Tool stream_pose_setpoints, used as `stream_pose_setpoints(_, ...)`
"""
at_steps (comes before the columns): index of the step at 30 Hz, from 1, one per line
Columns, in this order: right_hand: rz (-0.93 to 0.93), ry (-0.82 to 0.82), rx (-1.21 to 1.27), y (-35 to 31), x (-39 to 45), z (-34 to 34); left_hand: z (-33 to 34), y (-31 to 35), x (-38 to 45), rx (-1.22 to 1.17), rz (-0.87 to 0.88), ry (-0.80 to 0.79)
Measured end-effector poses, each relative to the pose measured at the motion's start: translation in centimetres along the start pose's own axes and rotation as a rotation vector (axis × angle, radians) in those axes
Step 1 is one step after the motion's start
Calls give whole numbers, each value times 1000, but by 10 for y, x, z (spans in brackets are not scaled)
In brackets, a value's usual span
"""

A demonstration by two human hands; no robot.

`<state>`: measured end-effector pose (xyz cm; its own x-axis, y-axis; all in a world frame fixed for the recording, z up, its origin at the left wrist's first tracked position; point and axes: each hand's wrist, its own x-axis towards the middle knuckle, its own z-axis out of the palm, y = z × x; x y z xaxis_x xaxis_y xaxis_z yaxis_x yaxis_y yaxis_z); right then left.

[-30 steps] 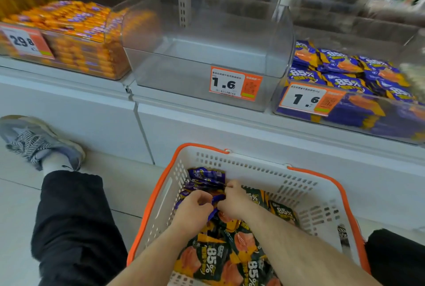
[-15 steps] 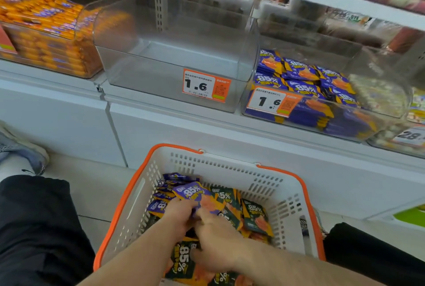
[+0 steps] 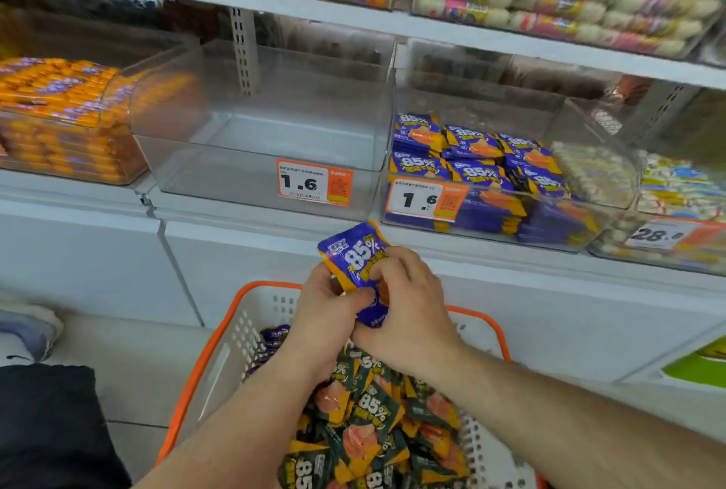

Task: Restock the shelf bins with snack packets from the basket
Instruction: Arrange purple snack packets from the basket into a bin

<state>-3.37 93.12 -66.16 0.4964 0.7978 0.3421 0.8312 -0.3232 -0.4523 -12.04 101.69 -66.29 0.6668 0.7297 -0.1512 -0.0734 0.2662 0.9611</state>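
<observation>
My left hand [image 3: 328, 313] and my right hand [image 3: 408, 308] together grip a small stack of purple snack packets [image 3: 359, 256] marked 85%, held above the white basket with an orange rim [image 3: 220, 335]. The basket holds several dark green packets [image 3: 373, 414] and a few purple ones [image 3: 275, 333] at its far left. On the shelf behind stands a clear bin with nothing in it [image 3: 275, 135], tagged 1.6. To its right a clear bin [image 3: 495, 213] holds several purple packets [image 3: 475, 162] of the same kind.
A bin of orange sausage sticks [image 3: 59, 115] stands left of the bare bin. Bins of pale wrapped sweets [image 3: 668, 190] sit at the right. An upper shelf [image 3: 353, 21] overhangs the bins. My dark trouser leg [image 3: 51, 429] and a shoe [image 3: 27, 331] lie at the left.
Both hands have risen out of the basket with the purple packets, up toward the shelf edge. The view has tilted upward and the upper shelf has come into sight.
</observation>
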Motion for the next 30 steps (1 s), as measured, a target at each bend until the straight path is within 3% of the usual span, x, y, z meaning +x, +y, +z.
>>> stream_pose_setpoints(7,15,226,156,6,31,-68,46,63,15,138,255,-150)
stream_pose_setpoints(10,-4,405,158,15,50,-90,61,82,42,281,602,2)
stream_pose_setpoints(12,2,492,153,25,63,-104,66,95,70,497,837,133)
stream_pose_setpoints(14,51,526,114,39,80,-117,70,110,103,792,912,173)
stream_pose_setpoints(18,208,413,-42,83,129,-138,77,132,154,1194,796,55)
stream_pose_setpoints(23,388,310,-115,129,194,-139,72,126,168,1002,478,21)
stream_pose_setpoints(27,477,162,-209,147,231,-119,71,122,169,991,484,22)
stream_pose_setpoints(30,533,141,-213,154,248,-108,70,121,170,986,462,14)
